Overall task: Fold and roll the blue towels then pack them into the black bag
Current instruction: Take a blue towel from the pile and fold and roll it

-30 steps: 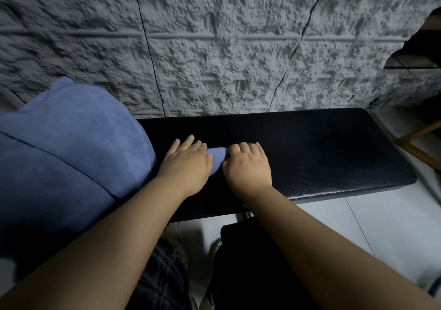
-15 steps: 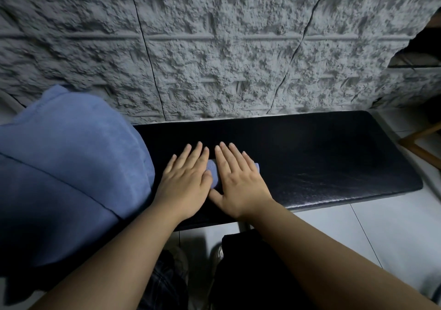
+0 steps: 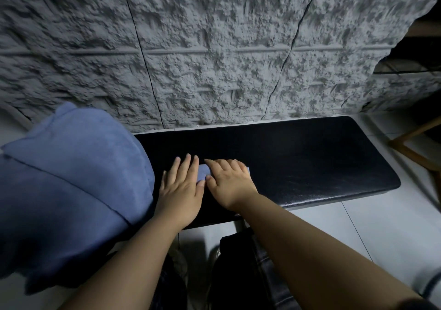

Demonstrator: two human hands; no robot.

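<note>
Towel roll (image 3: pixel 204 172) on black bench (image 3: pixel 310 166), mostly hidden under both hands. Left hand (image 3: pixel 181 190) flat, fingers together; right hand (image 3: pixel 230 182) curled over it. Towel pile (image 3: pixel 71 178) left.

I see soft matt cloth towels (image 3: pixel 71 178) beside a glossy, probably leather bench (image 3: pixel 298 162); behind it a rough wall (image 3: pixel 214 47).

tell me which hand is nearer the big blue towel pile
Left. The left hand lies beside the pile, almost touching its edge; the right hand is one hand farther along the bench.
</note>
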